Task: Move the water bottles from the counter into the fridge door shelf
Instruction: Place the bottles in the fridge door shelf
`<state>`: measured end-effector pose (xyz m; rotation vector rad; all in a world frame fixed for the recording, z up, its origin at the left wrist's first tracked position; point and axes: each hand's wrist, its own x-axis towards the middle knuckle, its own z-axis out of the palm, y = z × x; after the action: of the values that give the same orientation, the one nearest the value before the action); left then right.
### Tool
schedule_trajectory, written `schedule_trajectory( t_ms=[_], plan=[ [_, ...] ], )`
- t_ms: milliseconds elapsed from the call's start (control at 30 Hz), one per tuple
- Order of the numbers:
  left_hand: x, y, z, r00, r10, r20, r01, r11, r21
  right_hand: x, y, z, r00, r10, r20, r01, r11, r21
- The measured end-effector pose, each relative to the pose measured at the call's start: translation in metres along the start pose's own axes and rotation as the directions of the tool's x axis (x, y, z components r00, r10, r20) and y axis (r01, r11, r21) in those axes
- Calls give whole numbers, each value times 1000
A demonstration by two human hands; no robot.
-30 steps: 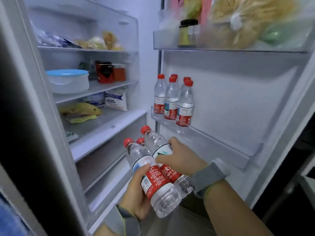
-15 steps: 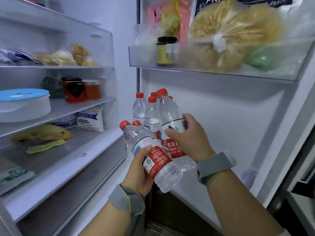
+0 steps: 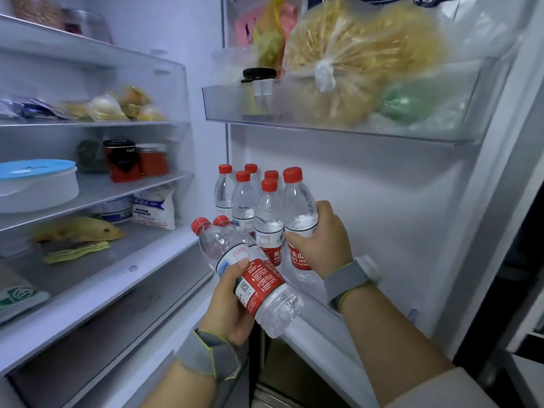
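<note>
Nearest, low centre of frame: my left hand (image 3: pixel 228 301) has its grip clamped around two tilted water bottles (image 3: pixel 250 275), red caps pointing up and left; the second one shows only its cap behind the first. Red label carries small white print and a QR code, too fine to read.

Just above and right: my right hand (image 3: pixel 321 240) has its grip closed around the waist of an upright bottle (image 3: pixel 298 213), standing at the right end of the shelved group. Its red label shows white Chinese characters and part of a Latin word, "SPR"; the rest is covered.

Behind it: five shelved bottles (image 3: pixel 244 198), red caps, stand close together at the left end of the door shelf (image 3: pixel 321 331). Open room: the shelf runs bare to the right of my right hand, down to the lower right of frame. Overhead, the upper door bin (image 3: pixel 338 131) hangs well above the caps.

Change against half a second back: the right-hand bottle was held in front of the group, higher; now it stands in line beside them, lower. Left-hand pair unchanged in tilt.

Far left: blue-lidded tub (image 3: pixel 38 184) and red jars (image 3: pixel 135 160) on the middle interior shelf.
</note>
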<state>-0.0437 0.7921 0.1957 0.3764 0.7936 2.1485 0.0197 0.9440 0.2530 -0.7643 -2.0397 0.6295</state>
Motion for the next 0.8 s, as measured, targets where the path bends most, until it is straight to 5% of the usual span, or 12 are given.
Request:
schedule_trajectory(
  t_ms=[433,600,800],
  plan=[
    [-2,-13,13,997,47,-54,-45,998,36,-2,27,22,982,173,81,-169,984,-57],
    [-4,-17,18,1000,25,12,-25,1000,5,-8,40,26,861,342,376,-254,930,-265],
    [-5,-20,16,999,28,17,-28,999,32,0,45,30,801,389,455,-311,920,-239]
  ],
)
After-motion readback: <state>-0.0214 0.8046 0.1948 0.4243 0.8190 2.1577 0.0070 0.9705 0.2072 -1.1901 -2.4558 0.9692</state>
